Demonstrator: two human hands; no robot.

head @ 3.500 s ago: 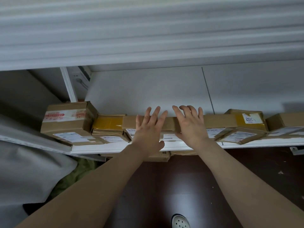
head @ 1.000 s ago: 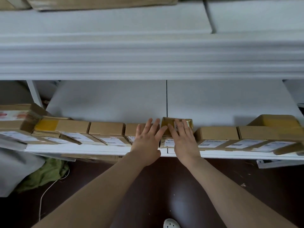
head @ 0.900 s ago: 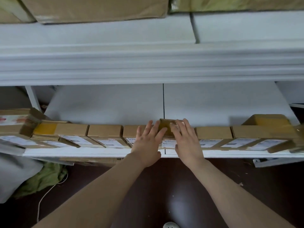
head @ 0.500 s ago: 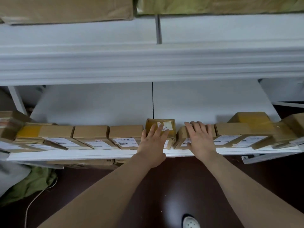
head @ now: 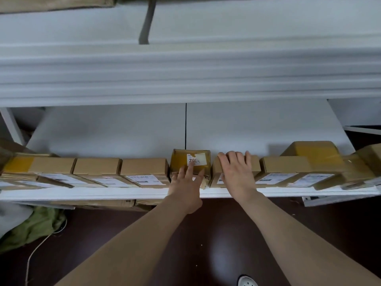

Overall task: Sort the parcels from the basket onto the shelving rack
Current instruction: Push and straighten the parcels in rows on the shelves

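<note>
Left grip (head: 186, 188): I see it apart, fingers straight and spread, laid against the front of the taped parcel (head: 190, 159); one fingertip reaches its white sticker (head: 196, 159).
Right grip (head: 237, 174): also apart, palm down on the top of the plain parcel (head: 214, 172), fingers reaching to its far edge. I cannot tell if the tips hook over that edge.
Taped parcel: a small carton wrapped in yellowish tape, standing on the shelf (head: 103, 191) near its front edge, taller than its neighbours. The sticker carries printed digits that I cannot read surely.
Plain parcel: just right of the taped parcel, the two sides touching or nearly so, with a white label on its front, mostly hidden by my wrist.
Row to the left: three brown cartons (head: 144, 167) side by side, labels facing front, and past them a carton with a yellow tape patch (head: 18, 165).
Row to the right: two more brown cartons (head: 286, 165) with front labels; a larger yellow-taped box (head: 313, 149) sits behind them, and another carton (head: 371, 155) at the far right is blurred.
Upper shelf (head: 185, 79): white, overhanging the row, with brown parcels (head: 55, 3) just visible along the top of my view.
Under the shelf: flat cartons (head: 115, 203) on a lower level.
Floor (head: 206, 234): dark and glossy, with a green cloth (head: 35, 226) and a thin pale cable (head: 35, 250) at the left, and a white shoe (head: 247, 281) at the bottom.
</note>
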